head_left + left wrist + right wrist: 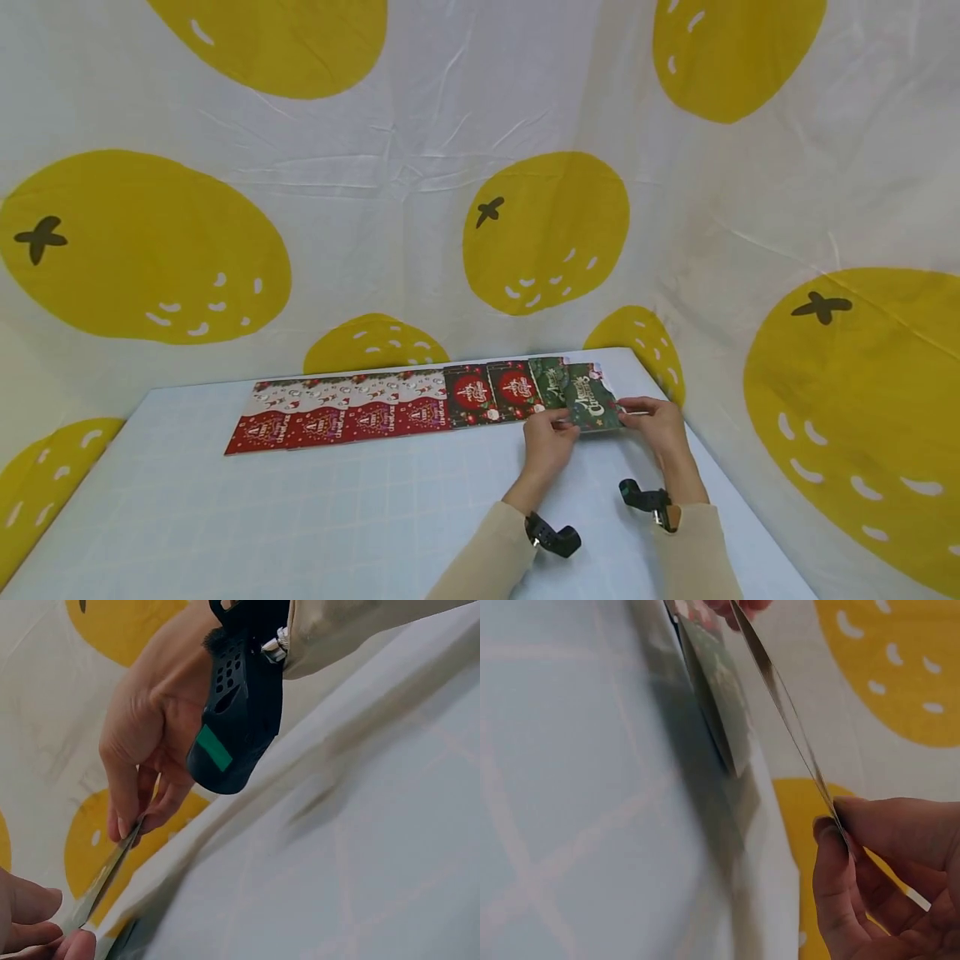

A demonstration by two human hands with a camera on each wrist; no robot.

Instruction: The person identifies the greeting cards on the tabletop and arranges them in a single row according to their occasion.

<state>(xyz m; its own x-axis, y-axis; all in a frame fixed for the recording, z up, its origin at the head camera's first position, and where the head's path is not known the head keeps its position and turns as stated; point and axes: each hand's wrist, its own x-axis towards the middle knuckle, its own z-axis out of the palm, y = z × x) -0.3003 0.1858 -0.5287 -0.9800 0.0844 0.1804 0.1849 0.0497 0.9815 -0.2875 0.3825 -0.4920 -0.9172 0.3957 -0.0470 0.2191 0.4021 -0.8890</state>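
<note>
A green Christmas card (pixel 590 398) with white lettering is held up by its two sides between my hands. My left hand (pixel 547 446) pinches its left edge near the bottom corner. Thumb and fingers of my right hand (pixel 663 429) grip the opposite side. Seen edge-on in the right wrist view, the card (pixel 787 712) stands apart from the table surface and looks slightly parted, like a folded card. Just left of it, another green card (pixel 550 377) lies on the table, partly covered in the head view.
Two dark cards with red circles (pixel 471 393) continue the row to the left. Beyond them lie several red-and-white cards (pixel 326 412), overlapping side by side. The pale checked table (pixel 300 517) meets a fruit-patterned cloth (pixel 420 250) at its back and right.
</note>
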